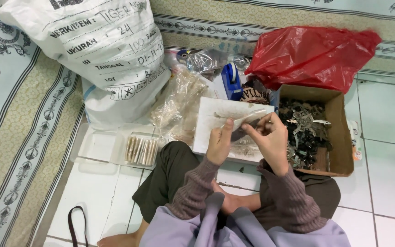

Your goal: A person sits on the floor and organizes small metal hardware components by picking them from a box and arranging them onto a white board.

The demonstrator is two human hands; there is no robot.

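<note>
Both hands pinch one clear sleeve between them.

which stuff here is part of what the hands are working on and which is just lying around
In use: left hand and right hand holding a small clear packet; white tray beneath; cardboard box of small metal parts; clear tray with filled packets.

Lying about: white sack, red bag, blue tape dispenser, black strap.

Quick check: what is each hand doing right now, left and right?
Left hand: closed, pinching a small clear plastic sleeve.
Right hand: fingers closed on the same sleeve's other end.
</note>
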